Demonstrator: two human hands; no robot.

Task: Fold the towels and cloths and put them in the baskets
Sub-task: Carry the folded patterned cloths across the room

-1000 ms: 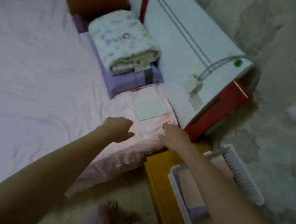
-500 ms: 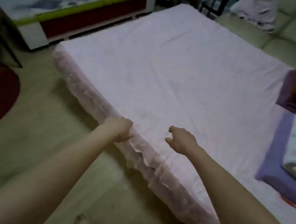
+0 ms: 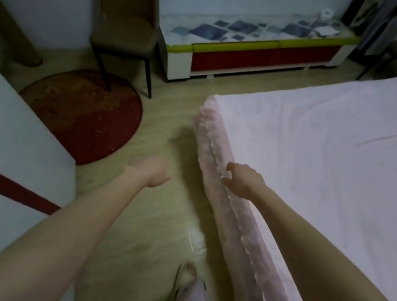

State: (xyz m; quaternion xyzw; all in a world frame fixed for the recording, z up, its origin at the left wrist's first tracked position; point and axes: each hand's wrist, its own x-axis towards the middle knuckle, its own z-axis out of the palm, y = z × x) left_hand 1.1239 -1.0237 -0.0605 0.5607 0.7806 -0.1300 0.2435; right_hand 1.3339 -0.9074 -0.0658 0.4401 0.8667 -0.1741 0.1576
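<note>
The bed point(image 3: 332, 171) fills the right side, the round rug point(image 3: 80, 116) lies on the floor to its left with a chair point(image 3: 124, 34) standing at the rug's far edge — and a low cabinet point(image 3: 254, 52) runs along the far wall behind both.

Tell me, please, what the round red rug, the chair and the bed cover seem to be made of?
Round red rug: looks like short-pile fabric, matte and speckled. Chair: dark thin legs, probably metal; brown seat and back look smooth, perhaps leatherette. Bed cover: soft pink cloth, creased, with a ruffled edge.
</note>
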